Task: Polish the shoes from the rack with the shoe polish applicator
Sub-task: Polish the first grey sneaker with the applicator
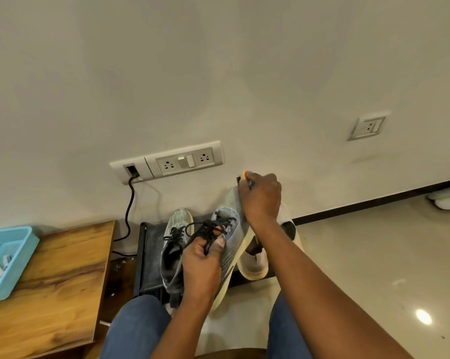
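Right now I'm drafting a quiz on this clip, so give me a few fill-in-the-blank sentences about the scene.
1. The left hand grips the grey shoe by its black ____.
2. The right hand holds the applicator at the shoe's ____ end.
3. The wooden table carries a ____ basket.
4. The second grey shoe lies on the black ____.

Missing: laces; toe; blue; rack

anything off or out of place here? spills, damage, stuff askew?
No spill or damage shows. The left hand grips the grey sneaker by its laces while the right hand holds the applicator at its toe. The other sneaker rests on the rack. One oddity: a pale shoe lies tipped, half hidden.
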